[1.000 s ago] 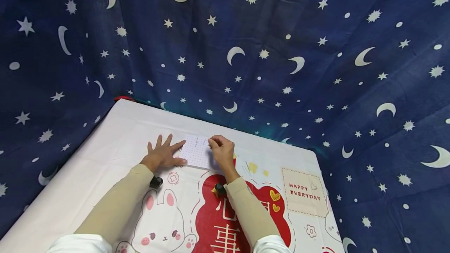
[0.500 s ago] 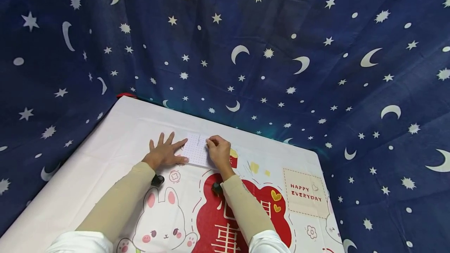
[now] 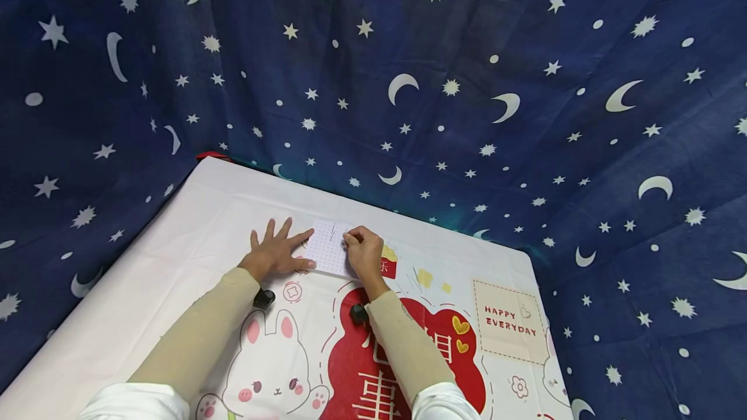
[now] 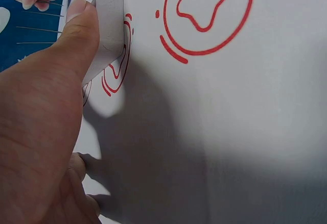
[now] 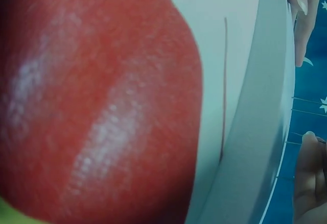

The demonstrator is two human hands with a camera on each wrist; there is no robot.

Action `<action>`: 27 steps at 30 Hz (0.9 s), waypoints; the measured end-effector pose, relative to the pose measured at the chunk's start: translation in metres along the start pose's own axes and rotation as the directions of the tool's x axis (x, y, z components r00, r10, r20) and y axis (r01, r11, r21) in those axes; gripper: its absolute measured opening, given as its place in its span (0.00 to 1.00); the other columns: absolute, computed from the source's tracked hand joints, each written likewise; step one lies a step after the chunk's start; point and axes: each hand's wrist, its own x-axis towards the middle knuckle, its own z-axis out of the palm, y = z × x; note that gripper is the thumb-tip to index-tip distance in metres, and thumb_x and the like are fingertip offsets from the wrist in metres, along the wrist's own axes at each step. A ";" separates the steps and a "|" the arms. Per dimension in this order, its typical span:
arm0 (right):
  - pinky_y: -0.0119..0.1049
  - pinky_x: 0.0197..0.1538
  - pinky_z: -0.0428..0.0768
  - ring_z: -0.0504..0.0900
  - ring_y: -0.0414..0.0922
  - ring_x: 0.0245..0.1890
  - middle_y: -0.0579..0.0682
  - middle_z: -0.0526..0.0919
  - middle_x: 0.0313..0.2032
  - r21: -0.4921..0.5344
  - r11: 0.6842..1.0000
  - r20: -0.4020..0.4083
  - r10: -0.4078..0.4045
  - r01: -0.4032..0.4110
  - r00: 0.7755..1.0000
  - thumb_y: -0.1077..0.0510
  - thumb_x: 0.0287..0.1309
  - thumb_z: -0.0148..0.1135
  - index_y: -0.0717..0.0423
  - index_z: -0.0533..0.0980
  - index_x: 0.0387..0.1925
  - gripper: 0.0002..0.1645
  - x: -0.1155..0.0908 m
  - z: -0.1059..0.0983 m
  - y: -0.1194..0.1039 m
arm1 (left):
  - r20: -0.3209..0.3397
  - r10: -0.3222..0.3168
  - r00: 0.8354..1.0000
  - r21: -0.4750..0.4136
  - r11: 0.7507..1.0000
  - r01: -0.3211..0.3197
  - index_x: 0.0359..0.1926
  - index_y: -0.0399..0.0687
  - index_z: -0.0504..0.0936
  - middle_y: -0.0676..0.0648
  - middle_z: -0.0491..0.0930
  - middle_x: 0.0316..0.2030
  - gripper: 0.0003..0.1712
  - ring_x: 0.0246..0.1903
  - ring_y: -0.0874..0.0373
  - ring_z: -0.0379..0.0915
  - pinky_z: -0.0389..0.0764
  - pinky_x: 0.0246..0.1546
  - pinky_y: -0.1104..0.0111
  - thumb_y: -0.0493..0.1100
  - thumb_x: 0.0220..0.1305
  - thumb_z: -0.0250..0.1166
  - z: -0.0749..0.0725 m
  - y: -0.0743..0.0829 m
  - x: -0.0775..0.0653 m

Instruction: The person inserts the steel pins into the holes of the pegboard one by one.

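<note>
A white block with a dotted grid on its top lies on the table. Several thin needles stand out of that dotted face, clearest in the left wrist view. My left hand spreads its fingers at the block's left side, with the thumb and index finger touching its edge. Over the block's right part, my right hand pinches a thin needle between thumb and fingertips. In the right wrist view, the right fingertips are beside the needles, and the block's pale side wall fills the middle.
The table is covered by a white cloth printed with a rabbit, a red shape and lettering. Behind the table hangs a dark blue curtain with moons and stars. Dark wrist-camera pieces sit under both forearms.
My right hand has shifted slightly left over the block, still pinching. The left hand keeps its place at the block's edge. The head view has moved a little.
</note>
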 end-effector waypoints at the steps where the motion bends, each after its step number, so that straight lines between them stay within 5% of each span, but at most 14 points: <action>1: 0.29 0.40 0.84 0.82 0.40 0.31 0.52 0.90 0.30 -0.002 1.000 0.000 0.001 -0.001 1.000 0.63 0.65 0.70 0.56 0.88 0.33 0.04 0.000 0.000 0.000 | 0.002 -0.001 1.000 -0.008 1.000 0.001 0.82 0.67 0.54 0.34 0.36 0.84 0.55 0.81 0.26 0.22 0.28 0.74 0.25 0.77 0.60 0.63 0.001 -0.001 0.001; 11: 0.28 0.37 0.79 0.79 0.40 0.30 0.50 0.88 0.27 -0.082 0.997 0.012 -0.012 0.013 1.000 0.63 0.65 0.70 0.56 0.87 0.32 0.05 0.000 0.007 0.006 | 0.005 -0.002 1.000 -0.012 1.000 0.002 0.83 0.67 0.53 0.35 0.35 0.84 0.55 0.81 0.26 0.21 0.26 0.74 0.25 0.76 0.61 0.64 0.000 -0.001 0.000; 27: 0.32 0.34 0.74 0.77 0.41 0.26 0.50 0.88 0.24 -0.232 0.963 -0.047 -0.154 0.139 0.987 0.65 0.60 0.70 0.54 0.83 0.24 0.09 -0.002 0.015 0.003 | -0.009 -0.004 1.000 0.047 0.999 0.005 0.83 0.68 0.54 0.34 0.38 0.84 0.53 0.81 0.25 0.25 0.34 0.73 0.23 0.76 0.63 0.61 -0.001 0.004 -0.002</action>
